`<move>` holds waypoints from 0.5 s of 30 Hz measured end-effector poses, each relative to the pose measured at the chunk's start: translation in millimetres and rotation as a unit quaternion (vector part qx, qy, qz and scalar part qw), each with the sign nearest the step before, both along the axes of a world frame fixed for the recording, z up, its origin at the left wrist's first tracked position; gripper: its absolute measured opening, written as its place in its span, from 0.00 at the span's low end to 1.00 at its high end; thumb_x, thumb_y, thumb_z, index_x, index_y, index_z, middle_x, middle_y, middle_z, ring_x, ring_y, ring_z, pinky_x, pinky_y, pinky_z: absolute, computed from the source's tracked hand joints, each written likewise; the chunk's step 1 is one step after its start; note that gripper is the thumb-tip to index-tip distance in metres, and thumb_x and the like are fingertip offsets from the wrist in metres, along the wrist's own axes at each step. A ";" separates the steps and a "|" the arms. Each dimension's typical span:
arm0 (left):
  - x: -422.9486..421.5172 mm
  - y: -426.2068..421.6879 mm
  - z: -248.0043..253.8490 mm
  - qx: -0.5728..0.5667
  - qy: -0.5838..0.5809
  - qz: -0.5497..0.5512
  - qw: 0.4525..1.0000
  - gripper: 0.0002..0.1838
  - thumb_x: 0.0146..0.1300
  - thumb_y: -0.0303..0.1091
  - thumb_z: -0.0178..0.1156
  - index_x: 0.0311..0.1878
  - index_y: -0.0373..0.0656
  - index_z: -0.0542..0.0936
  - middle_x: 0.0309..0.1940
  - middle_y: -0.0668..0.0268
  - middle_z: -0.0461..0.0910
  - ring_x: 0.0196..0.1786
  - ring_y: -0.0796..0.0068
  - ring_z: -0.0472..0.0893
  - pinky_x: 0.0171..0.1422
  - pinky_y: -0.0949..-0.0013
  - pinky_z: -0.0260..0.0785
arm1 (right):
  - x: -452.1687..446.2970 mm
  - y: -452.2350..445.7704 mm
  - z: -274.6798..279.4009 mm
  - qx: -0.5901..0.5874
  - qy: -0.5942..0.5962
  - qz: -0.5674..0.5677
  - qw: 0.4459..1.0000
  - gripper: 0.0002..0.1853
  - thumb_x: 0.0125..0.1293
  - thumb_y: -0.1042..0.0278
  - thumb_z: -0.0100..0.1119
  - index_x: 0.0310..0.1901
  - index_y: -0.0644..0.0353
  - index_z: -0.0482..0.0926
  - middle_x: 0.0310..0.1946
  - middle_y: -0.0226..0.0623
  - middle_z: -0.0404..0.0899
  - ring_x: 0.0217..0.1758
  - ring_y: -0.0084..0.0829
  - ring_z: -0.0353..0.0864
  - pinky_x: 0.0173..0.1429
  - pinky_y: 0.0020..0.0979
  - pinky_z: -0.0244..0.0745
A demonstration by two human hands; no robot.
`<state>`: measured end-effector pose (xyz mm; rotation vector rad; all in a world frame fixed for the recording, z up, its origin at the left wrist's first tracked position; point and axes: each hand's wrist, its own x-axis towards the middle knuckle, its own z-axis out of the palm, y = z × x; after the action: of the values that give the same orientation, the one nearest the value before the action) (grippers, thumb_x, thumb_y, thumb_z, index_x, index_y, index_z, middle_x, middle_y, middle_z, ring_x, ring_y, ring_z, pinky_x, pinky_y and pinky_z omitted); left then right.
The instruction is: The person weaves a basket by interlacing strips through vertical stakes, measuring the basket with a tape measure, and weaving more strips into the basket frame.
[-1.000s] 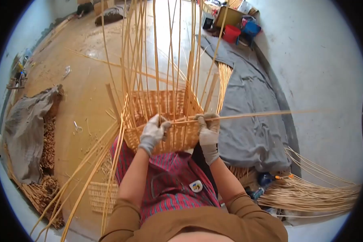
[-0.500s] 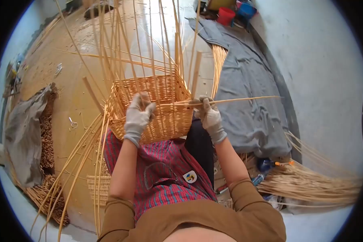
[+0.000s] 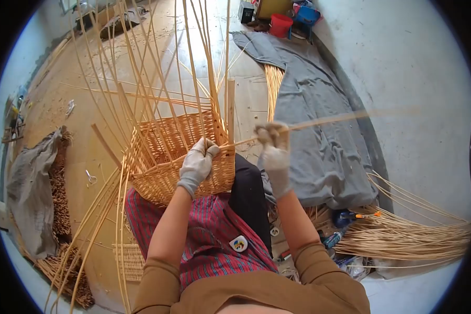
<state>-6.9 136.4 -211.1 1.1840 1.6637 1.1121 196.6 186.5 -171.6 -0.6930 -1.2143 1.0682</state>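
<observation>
A woven wicker basket [image 3: 186,178] with tall upright stakes rests tilted on the lap, over a striped red apron. My left hand [image 3: 198,161], in a pale glove, is closed at the basket's near rim, pinching the weaving rod where it meets an upright stake. Clear of the basket's right corner, my right hand [image 3: 275,152], gloved and slightly blurred, is closed on the long weaving rod [image 3: 324,120]. From the rim the rod runs up to the right through this hand, and its far end is smeared by motion.
Grey cloth [image 3: 324,141] covers rods on the right. Loose rods [image 3: 403,240] lie lower right beside a blue-and-orange tool [image 3: 345,217]. Long rods stick out from the basket's left side. A cloth-covered bundle [image 3: 34,183] is far left; a red bucket [image 3: 281,25] stands behind.
The basket has shifted left in view and turned. My left hand has moved right along the rim to the rod. My right hand has drawn away from the basket's corner with the rod.
</observation>
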 end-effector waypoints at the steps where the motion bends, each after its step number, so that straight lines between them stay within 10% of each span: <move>1: 2.3 -2.7 -12.0 0.035 0.089 0.013 0.995 0.13 0.73 0.42 0.57 0.48 0.42 0.79 0.32 0.59 0.81 0.32 0.68 0.80 0.42 0.64 0.72 | -17.1 6.7 15.1 0.128 -0.059 -0.001 0.990 0.18 0.70 0.80 0.57 0.59 0.55 0.73 0.54 0.39 0.80 0.54 0.31 0.82 0.54 0.33 0.80; 6: 11.7 -10.4 33.6 -0.073 0.036 0.080 0.993 0.17 0.74 0.48 0.56 0.43 0.41 0.79 0.24 0.60 0.77 0.24 0.67 0.77 0.36 0.62 0.71 | -88.9 56.8 79.3 0.245 -0.306 0.018 0.920 0.36 0.68 0.81 0.57 0.76 0.50 0.59 0.60 0.37 0.74 0.49 0.28 0.80 0.54 0.33 0.78; 8: 11.4 -9.2 45.3 -0.123 -0.053 0.068 0.989 0.15 0.73 0.45 0.58 0.47 0.42 0.80 0.22 0.61 0.76 0.23 0.70 0.77 0.35 0.64 0.72 | -89.8 51.9 72.9 0.084 0.060 0.141 0.985 0.29 0.71 0.75 0.56 0.72 0.51 0.64 0.51 0.35 0.78 0.41 0.24 0.77 0.46 0.29 0.77; 9: 14.0 -10.6 45.5 -0.122 -0.057 0.073 0.988 0.15 0.73 0.45 0.58 0.47 0.42 0.80 0.22 0.61 0.76 0.23 0.70 0.77 0.35 0.64 0.72 | -27.7 66.6 8.0 0.084 0.057 0.147 0.984 0.29 0.71 0.75 0.56 0.72 0.51 0.64 0.51 0.35 0.78 0.41 0.24 0.77 0.46 0.29 0.77; 10: 15.4 -13.5 45.5 -0.093 -0.076 0.076 0.990 0.14 0.70 0.42 0.61 0.48 0.42 0.79 0.24 0.62 0.77 0.24 0.71 0.77 0.34 0.65 0.73 | -10.5 78.6 -56.6 -0.040 0.354 0.239 0.903 0.18 0.75 0.66 0.53 0.64 0.53 0.70 0.32 0.26 0.76 0.30 0.19 0.71 0.35 0.24 0.70; 12: 26.0 -23.0 48.2 -0.068 -0.088 0.071 0.991 0.14 0.68 0.40 0.64 0.50 0.42 0.79 0.26 0.62 0.78 0.25 0.73 0.78 0.33 0.66 0.73 | -13.5 56.5 -67.5 -0.211 0.450 0.067 0.865 0.12 0.78 0.54 0.49 0.52 0.52 0.74 0.19 0.19 0.61 0.21 0.17 0.61 0.27 0.23 0.61; 14: 46.1 -36.1 61.2 0.227 0.262 0.228 0.910 0.15 0.62 0.29 0.67 0.50 0.42 0.75 0.34 0.63 0.80 0.32 0.71 0.82 0.36 0.64 0.77 | -30.1 39.7 8.4 -0.296 0.484 0.062 0.821 0.14 0.78 0.51 0.47 0.46 0.53 0.74 0.17 0.19 0.57 0.18 0.18 0.57 0.25 0.24 0.59; 15: 44.0 -40.3 66.4 0.326 0.426 0.181 0.824 0.24 0.55 0.30 0.71 0.54 0.43 0.74 0.45 0.60 0.81 0.49 0.62 0.82 0.57 0.56 0.74 | -35.5 32.2 31.3 -0.377 0.510 0.062 0.770 0.17 0.78 0.48 0.46 0.41 0.53 0.75 0.16 0.19 0.53 0.15 0.18 0.53 0.22 0.25 0.56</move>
<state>37.1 96.1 -144.7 2.0832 2.3303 1.6037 161.1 218.7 -140.3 -0.4657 0.1686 1.7374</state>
